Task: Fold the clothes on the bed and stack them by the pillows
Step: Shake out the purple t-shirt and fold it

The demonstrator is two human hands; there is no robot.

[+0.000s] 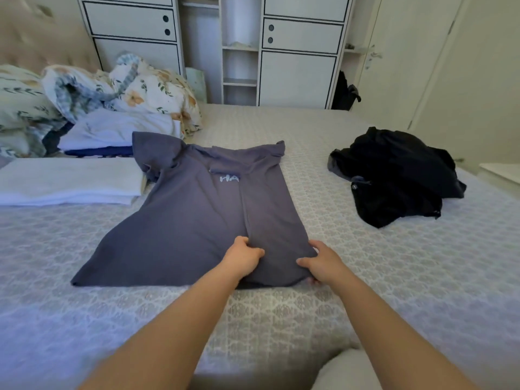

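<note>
A grey-blue T-shirt point(183, 220) lies spread on the bed point(394, 263), its right side folded over toward the middle. My left hand point(244, 256) grips the folded flap near the bottom hem, fingers curled into the cloth. My right hand point(320, 261) holds the hem's right corner, thumb on top and fingers tucked under the edge. A crumpled black garment point(394, 175) lies unfolded to the right. Folded white clothes point(70, 178) and a white-on-navy stack point(112, 136) sit at the left near the floral pillows point(25, 108).
A rumpled floral duvet point(140, 88) lies behind the stacks against the headboard. A white wardrobe point(298, 52) stands beyond the bed's far edge, with a door point(408, 66) at the right. A pale cushion-like shape point(346, 372) shows at the bottom edge.
</note>
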